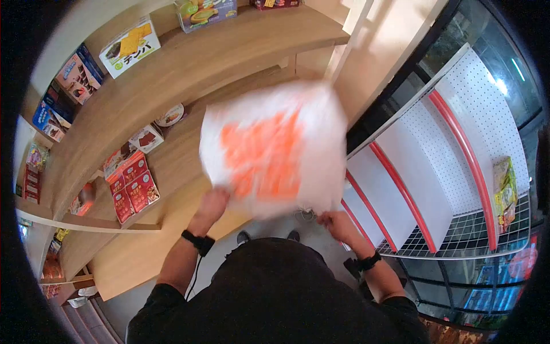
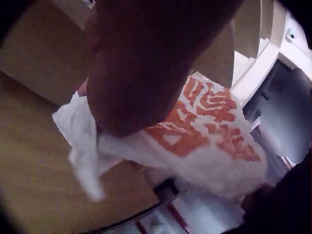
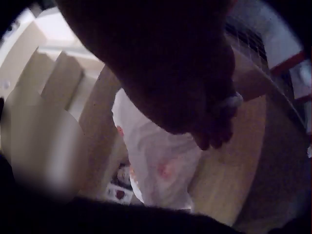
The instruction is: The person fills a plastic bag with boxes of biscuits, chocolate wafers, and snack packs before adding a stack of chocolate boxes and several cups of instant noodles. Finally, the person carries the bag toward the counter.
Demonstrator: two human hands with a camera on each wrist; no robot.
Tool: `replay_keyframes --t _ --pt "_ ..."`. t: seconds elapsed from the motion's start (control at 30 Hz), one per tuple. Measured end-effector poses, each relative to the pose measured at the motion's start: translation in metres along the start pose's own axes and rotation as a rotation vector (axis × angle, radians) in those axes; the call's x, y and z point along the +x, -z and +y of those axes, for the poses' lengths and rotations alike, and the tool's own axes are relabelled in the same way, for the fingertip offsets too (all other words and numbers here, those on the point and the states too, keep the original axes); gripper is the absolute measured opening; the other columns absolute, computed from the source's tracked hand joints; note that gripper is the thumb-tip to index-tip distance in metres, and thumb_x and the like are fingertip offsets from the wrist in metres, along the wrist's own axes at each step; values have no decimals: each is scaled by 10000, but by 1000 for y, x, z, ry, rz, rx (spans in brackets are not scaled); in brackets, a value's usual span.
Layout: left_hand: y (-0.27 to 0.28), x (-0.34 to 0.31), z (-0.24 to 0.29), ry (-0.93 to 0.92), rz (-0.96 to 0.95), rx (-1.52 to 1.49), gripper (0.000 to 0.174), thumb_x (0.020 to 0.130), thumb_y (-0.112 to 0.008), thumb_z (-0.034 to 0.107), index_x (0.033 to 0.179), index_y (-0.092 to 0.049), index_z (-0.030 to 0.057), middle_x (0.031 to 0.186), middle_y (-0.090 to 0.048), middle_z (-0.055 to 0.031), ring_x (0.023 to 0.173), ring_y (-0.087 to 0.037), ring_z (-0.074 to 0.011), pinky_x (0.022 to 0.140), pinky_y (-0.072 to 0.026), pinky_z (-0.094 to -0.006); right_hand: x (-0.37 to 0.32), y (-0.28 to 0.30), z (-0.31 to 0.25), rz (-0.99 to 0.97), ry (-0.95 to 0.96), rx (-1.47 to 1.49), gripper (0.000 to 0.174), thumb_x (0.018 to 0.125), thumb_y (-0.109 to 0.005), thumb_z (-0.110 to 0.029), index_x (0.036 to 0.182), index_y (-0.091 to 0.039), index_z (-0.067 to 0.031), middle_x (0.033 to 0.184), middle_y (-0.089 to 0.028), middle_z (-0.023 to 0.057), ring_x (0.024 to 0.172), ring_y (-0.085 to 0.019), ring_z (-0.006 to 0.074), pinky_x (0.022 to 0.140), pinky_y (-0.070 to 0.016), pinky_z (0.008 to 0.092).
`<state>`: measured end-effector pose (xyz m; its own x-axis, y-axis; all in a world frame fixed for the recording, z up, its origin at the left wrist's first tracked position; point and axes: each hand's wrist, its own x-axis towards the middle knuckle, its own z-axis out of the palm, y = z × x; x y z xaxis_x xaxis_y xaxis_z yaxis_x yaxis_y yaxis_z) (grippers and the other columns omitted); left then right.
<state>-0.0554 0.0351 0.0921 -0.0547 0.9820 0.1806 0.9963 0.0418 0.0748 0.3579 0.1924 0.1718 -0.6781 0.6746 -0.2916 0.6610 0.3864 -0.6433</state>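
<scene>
A white plastic bag (image 1: 263,149) with large orange lettering is spread in front of the person, blurred in the head view. My left hand (image 1: 213,205) grips its lower left edge. At the lower right corner, my right hand (image 1: 342,226) pinches the bag between curled fingers. From the left wrist, a loose white flap of the bag (image 2: 83,141) hangs beside the dark hand (image 2: 141,92), and the lettered side slants away to the right. In the right wrist view, a bit of white pokes out past the shadowed fingers (image 3: 214,134).
Curved wooden shelves (image 1: 229,54) on the left carry snack boxes, among them red packs (image 1: 134,189) and a yellow-and-white box (image 1: 130,47). To the right stands a white rack (image 1: 412,149) with red edge strips and a green packet (image 1: 504,186). A cable hangs from the left wrist strap (image 1: 198,243).
</scene>
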Motion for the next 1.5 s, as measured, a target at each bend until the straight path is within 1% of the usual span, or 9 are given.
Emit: replay_keyframes --t 0.07,0.17,0.3,0.4,0.5,0.8,1.03,1.3,1.5 --pt "0 -33 -8 -87 -306 123 112 816 -614 134 865 -714 148 780 -689 -56 776 -690 -263 723 -548 -418 -15 -15 22 -32 -75 121 220 854 -537 37 950 -722 -34 892 -740 133 824 -715 273 774 -552 377" --pt "0 -77 -37 199 -42 -152 112 822 -611 97 854 -712 134 813 -691 -101 840 -695 -305 764 -555 -424 -33 21 -5 97 -95 526 189 885 -515 88 935 -686 24 845 -698 59 756 -635 117 713 -524 280" --pt "6 -66 -72 570 81 -98 104 827 -623 62 868 -708 104 839 -706 -138 855 -690 -372 785 -561 -458 -6 37 5 433 -42 712 150 969 -558 16 933 -701 -12 841 -686 25 697 -610 104 660 -489 256" --pt "44 -49 -72 781 -146 -145 44 839 -653 69 866 -689 64 856 -723 -162 848 -716 -342 764 -575 -436 8 52 -9 614 14 773 131 978 -574 -1 948 -702 -13 846 -681 18 690 -601 88 610 -445 235" --pt "75 -41 -75 822 -295 -525 71 843 -692 98 862 -684 31 849 -740 -174 847 -745 -277 725 -591 -372 15 63 -18 694 64 814 110 980 -589 -17 982 -698 1 919 -711 47 707 -608 83 566 -396 208" --pt "98 -53 -55 821 125 -1912 211 982 -646 126 1167 -629 26 941 -726 -131 703 -708 -144 630 -573 -277 47 51 -86 808 158 862 193 994 -589 -41 1156 -688 -6 1058 -730 84 748 -612 79 556 -393 197" --pt "89 -91 -80 798 26 -1763 204 1046 -573 235 1109 -653 58 751 -681 -59 511 -551 -104 483 -405 -214 67 36 -111 739 202 762 309 971 -536 34 1257 -649 3 1275 -681 112 852 -672 104 571 -420 196" --pt "135 -100 -71 796 131 -1720 271 1073 -522 273 1146 -655 49 603 -522 34 462 -355 -31 434 -251 -207 88 32 -131 785 299 537 283 988 -551 -9 1246 -667 -16 1093 -730 68 821 -644 82 625 -453 215" --pt "124 -85 -55 880 34 -1624 297 1059 -543 236 1298 -636 86 633 -468 65 556 -386 -35 522 -287 -216 162 26 -82 438 227 547 211 987 -582 -22 1163 -696 -39 1001 -719 25 811 -635 75 682 -471 221"
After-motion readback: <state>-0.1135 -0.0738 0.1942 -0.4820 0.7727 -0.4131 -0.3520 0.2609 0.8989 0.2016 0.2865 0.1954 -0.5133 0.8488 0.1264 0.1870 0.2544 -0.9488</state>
